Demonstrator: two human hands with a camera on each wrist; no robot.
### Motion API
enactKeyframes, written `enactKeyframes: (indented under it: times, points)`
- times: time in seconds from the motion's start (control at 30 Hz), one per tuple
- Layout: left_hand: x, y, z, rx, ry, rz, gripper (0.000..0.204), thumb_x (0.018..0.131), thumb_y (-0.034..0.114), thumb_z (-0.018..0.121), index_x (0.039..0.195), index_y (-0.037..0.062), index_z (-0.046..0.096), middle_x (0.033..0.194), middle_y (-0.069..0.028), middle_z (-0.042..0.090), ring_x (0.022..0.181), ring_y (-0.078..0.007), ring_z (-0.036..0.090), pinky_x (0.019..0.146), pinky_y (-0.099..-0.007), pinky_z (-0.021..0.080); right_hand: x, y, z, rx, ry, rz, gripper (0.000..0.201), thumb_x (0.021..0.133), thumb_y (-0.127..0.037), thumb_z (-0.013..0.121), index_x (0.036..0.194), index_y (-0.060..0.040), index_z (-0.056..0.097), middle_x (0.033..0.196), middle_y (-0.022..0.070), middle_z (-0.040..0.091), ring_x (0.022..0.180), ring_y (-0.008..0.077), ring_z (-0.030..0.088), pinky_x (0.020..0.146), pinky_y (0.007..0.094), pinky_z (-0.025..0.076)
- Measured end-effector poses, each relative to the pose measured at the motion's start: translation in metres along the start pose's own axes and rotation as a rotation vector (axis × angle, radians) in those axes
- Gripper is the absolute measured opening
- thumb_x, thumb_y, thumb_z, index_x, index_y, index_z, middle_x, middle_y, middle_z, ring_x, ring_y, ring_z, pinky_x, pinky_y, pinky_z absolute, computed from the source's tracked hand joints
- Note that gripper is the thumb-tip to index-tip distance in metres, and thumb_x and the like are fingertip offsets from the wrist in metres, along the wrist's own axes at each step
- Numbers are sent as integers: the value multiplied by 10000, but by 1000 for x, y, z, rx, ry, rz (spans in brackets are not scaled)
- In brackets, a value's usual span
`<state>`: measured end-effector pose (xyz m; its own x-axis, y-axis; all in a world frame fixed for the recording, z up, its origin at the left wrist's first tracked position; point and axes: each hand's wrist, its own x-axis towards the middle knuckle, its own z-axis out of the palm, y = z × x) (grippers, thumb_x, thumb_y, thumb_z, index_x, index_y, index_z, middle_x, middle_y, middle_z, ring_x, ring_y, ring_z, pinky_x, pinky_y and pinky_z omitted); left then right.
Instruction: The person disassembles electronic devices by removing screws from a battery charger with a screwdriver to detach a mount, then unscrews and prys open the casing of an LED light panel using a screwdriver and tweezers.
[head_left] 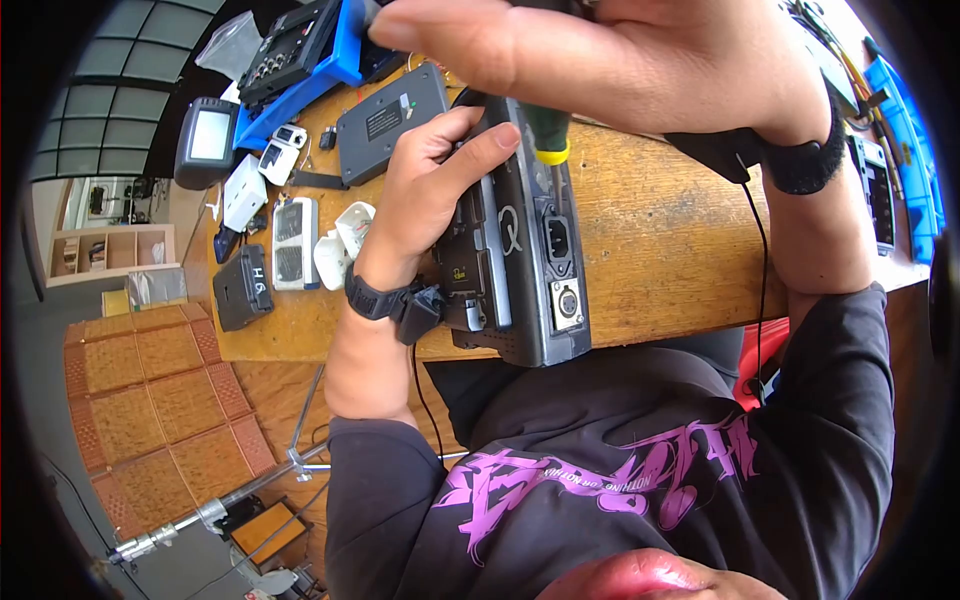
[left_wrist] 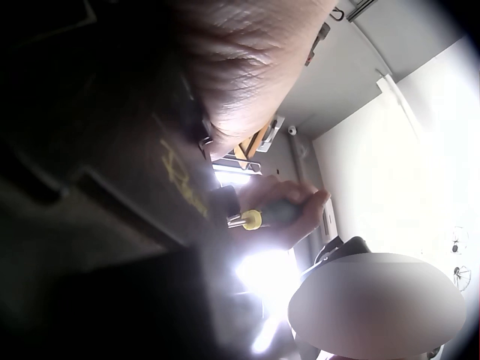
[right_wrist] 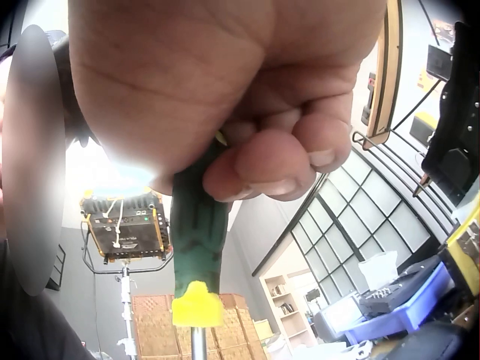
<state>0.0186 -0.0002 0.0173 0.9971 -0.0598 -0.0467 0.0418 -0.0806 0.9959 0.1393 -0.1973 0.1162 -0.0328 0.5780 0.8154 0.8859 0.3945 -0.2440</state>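
- The case [head_left: 545, 335] is stood on the table [head_left: 640, 225], its near end at the front edge and seemingly a little past it.
- It is gripped by the left hand [head_left: 425, 190], thumb laid over the far end; if that hold were loosened, the case could be tipped or slid off the edge.
- The screwdriver [right_wrist: 200, 232] is gripped by the right hand [head_left: 640, 80], with fingers curled round it, and is pointed at the case's socketed side.
- Whether its tip is seated in a screw cannot be told; if it were driven askew, a screw head could be chewed or the surface scratched.
- By a slip under pressure, the mains socket [head_left: 556, 240] could be chipped, or the left thumb, held close by, jabbed.
- The wire [head_left: 765, 290] hung from the right wrist could be snagged if the arm were swung wide.
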Motion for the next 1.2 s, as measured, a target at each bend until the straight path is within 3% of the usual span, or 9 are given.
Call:
enactKeyframes:
  times: [0.33,0.37,0.6,0.67,0.7,0.8,0.93,1.03,1.2]
  points:
    - [-2,-4,-1,-73,37,2,330,1030,259,671,1189,-29,699,1003,1,700,863,-33,608,753,-209,474,-1,2,-1,103,14,103,366,903,-167,708,616,20,579,495,116,493,421,241,508,435,320,399]
    - [-1,-5,0,-59,55,30,340,1035,272,655,1189,-29,695,986,9,692,837,-30,600,737,-205,469,6,-25,-14,-142,-24,86,351,897,-168,707,627,28,597,507,143,524,438,278,552,452,331,437]
    - [1,-2,4,-80,78,-24,335,1033,253,611,1195,-31,682,960,6,701,808,-32,618,728,-197,479,-2,-16,-20,-167,5,81,308,888,-159,697,680,66,659,567,194,602,493,323,624,506,350,512]
    - [2,1,5,-83,78,-67,333,1035,236,588,1203,-37,677,974,-15,718,821,-43,646,744,-199,498,8,-31,-29,-192,-147,390,296,886,-148,686,703,84,678,591,218,622,512,338,636,531,356,537]
    - [2,1,5,-83,79,-68,333,1035,236,588,1203,-37,677,974,-15,718,821,-43,646,744,-199,498,-2,-13,-21,-182,-42,155,274,877,-131,676,716,91,688,604,233,630,513,351,636,537,359,543]
    - [2,0,5,-103,78,-60,330,1038,224,572,1205,-42,674,982,-30,730,832,-56,666,756,-207,514,4,-13,-36,-84,-256,251,270,872,-130,668,723,94,690,619,245,631,546,369,651,557,380,553]
    - [2,2,8,-124,92,-57,328,1039,201,556,1236,-38,664,1012,-30,724,858,-59,662,777,-215,510,-7,-23,-18,-281,-165,109,295,894,-158,645,738,87,696,651,254,639,592,394,664,591,414,565]
    - [3,0,9,-140,101,-49,324,1038,192,552,1244,-36,658,1018,-24,714,860,-56,652,778,-218,502,0,-23,-19,-188,-371,379,330,937,-204,605,772,62,711,692,261,650,623,419,663,632,433,570]
    - [2,0,6,-137,89,-48,310,1035,184,548,1229,-33,657,997,-7,696,837,-48,636,757,-223,495,-10,-13,-8,-213,-186,221,339,949,-220,632,775,60,711,672,245,651,619,399,671,621,423,565]
